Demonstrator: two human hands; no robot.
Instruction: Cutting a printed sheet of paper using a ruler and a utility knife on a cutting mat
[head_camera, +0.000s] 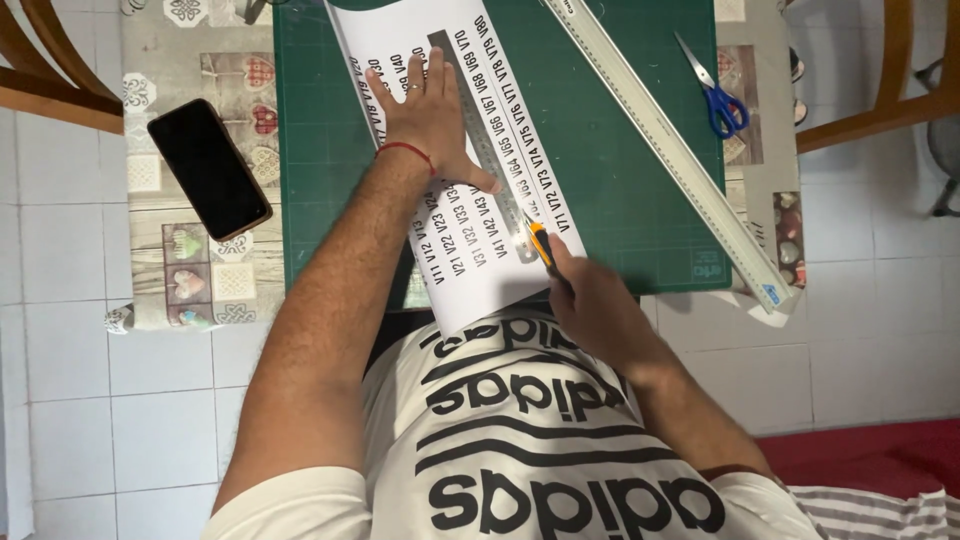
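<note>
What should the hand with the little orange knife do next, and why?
Probably draw the orange knife along the edge of the metal ruler. The left hand presses the ruler flat on the white printed sheet, which lies on the green cutting mat. The right hand holds the blade at the ruler's near end, so a cut looks set up.

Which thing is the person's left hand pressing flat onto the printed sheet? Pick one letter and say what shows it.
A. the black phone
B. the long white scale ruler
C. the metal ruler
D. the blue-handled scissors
C: the left hand lies spread on the metal ruler, holding it down on the printed sheet, while the right hand holds a yellow utility knife against the ruler's edge.
</note>
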